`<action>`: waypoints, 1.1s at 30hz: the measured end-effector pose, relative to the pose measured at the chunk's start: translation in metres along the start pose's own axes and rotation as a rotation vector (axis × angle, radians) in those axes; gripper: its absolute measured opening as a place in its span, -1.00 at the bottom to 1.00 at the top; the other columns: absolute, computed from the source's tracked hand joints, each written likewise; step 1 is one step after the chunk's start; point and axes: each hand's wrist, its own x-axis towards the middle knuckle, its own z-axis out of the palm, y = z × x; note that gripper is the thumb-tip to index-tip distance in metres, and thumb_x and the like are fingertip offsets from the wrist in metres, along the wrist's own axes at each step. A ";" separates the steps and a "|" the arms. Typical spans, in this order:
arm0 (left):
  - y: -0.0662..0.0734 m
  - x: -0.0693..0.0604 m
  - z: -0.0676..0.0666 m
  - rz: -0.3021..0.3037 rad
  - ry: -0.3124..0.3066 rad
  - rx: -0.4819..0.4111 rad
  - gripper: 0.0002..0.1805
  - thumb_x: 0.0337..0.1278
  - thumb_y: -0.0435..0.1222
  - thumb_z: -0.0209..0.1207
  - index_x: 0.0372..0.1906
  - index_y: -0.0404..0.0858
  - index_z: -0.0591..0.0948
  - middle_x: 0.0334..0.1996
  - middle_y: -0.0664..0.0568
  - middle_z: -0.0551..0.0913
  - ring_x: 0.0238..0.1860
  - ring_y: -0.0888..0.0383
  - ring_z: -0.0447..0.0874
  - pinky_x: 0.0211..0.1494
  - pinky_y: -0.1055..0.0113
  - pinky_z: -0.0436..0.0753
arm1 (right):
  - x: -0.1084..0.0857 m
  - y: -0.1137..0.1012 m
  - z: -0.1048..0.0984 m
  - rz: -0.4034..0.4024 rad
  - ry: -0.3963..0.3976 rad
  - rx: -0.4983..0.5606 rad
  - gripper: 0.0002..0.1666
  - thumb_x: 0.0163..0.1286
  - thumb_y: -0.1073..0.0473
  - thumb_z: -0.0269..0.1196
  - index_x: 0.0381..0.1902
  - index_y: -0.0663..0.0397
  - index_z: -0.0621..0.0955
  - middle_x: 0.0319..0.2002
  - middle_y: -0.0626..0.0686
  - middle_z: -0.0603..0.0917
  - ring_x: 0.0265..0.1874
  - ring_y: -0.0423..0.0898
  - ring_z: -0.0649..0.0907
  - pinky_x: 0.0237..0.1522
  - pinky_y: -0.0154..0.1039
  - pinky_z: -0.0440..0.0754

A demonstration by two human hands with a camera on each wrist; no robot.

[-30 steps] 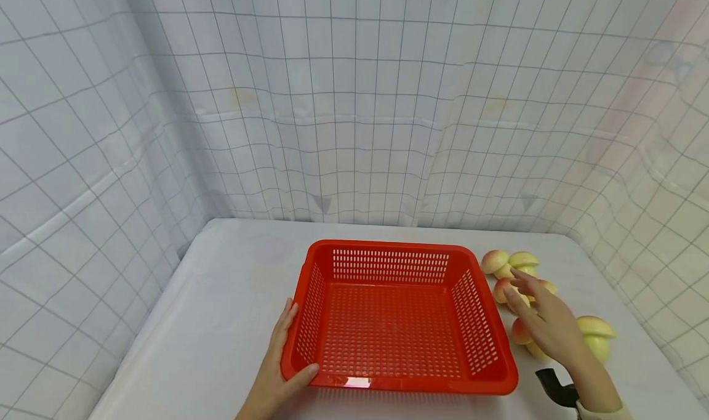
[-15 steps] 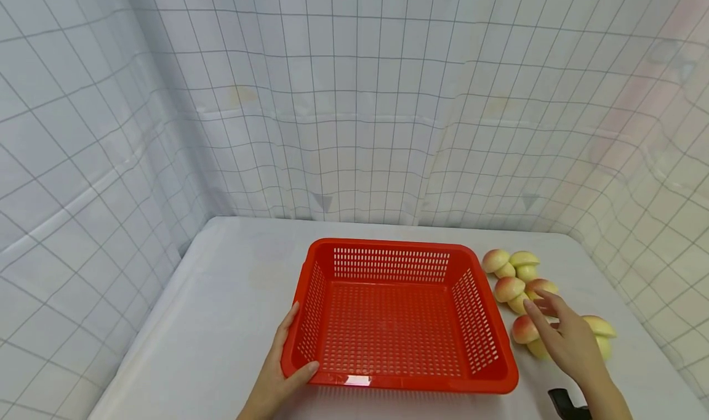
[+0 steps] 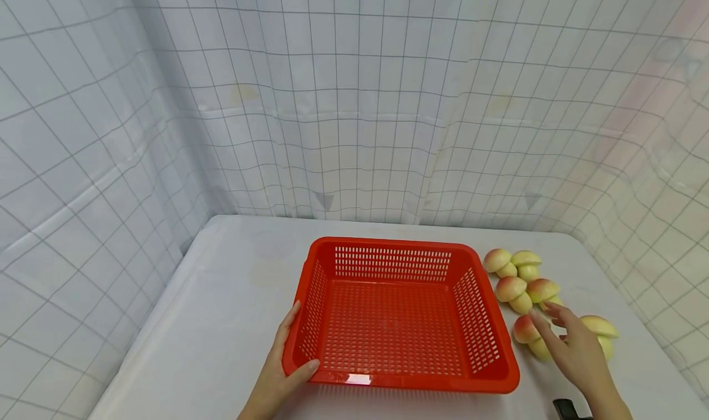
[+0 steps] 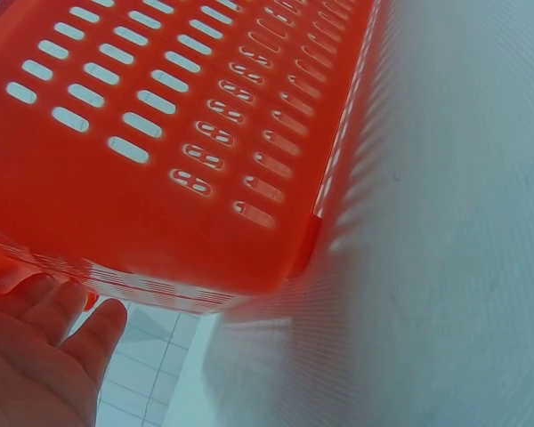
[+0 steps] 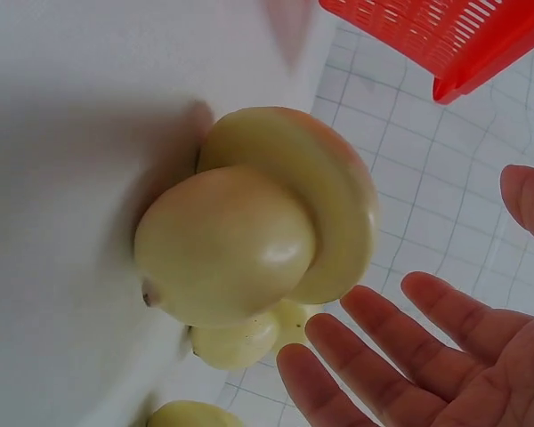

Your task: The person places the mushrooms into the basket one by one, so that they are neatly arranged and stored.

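A red plastic basket [image 3: 388, 327] with slotted walls stands upright on the white table. My left hand [image 3: 279, 371] holds its near left corner, thumb over the rim and fingers along the outer left wall; the left wrist view shows fingertips [image 4: 58, 302] at the rim. Right of the basket are several toy mushrooms with yellow and reddish caps. My right hand [image 3: 578, 349] hovers with spread fingers between a red-capped mushroom [image 3: 526, 329] and a yellow mushroom [image 3: 600, 327], partly covering both. In the right wrist view its fingers are apart around nothing, close beside a large mushroom [image 5: 231, 245].
Farther back sit more mushrooms, including a red-capped one [image 3: 511, 289] and a yellow-capped one [image 3: 526, 260]. White grid-patterned curtains [image 3: 382, 112] enclose the table [image 3: 221, 321] at the back and sides. A black strap-like piece [image 3: 565, 407] is at my right wrist.
My right hand has drawn back toward the near right, from over the middle mushrooms to the nearer ones. The left hand and the basket stay in place.
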 end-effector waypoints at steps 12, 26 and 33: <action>-0.002 0.001 -0.001 0.007 -0.005 -0.001 -0.07 0.04 -0.41 0.22 0.47 0.12 0.04 0.39 -0.06 0.07 0.13 -0.32 0.33 -0.10 0.19 0.62 | -0.005 0.012 0.002 0.075 -0.064 -0.016 -0.17 0.39 -0.21 0.07 0.21 0.49 0.33 0.13 0.49 0.40 0.01 0.37 0.45 -0.14 0.22 0.51; -0.002 0.001 0.000 -0.032 0.009 -0.006 -0.05 0.03 -0.41 0.23 0.46 0.18 0.05 0.38 -0.04 0.08 0.12 -0.30 0.35 -0.10 0.17 0.62 | -0.008 0.025 0.009 0.084 -0.092 -0.043 -0.14 0.38 -0.23 0.07 0.22 0.50 0.32 0.11 0.52 0.41 -0.03 0.39 0.48 -0.18 0.18 0.52; -0.002 0.001 0.000 -0.039 0.011 -0.003 -0.06 0.03 -0.41 0.24 0.46 0.18 0.06 0.39 -0.03 0.07 0.11 -0.29 0.37 -0.11 0.17 0.62 | -0.008 0.027 0.010 0.117 -0.109 -0.044 -0.09 0.37 -0.26 0.06 0.25 0.50 0.27 0.06 0.53 0.44 -0.04 0.39 0.49 -0.20 0.20 0.51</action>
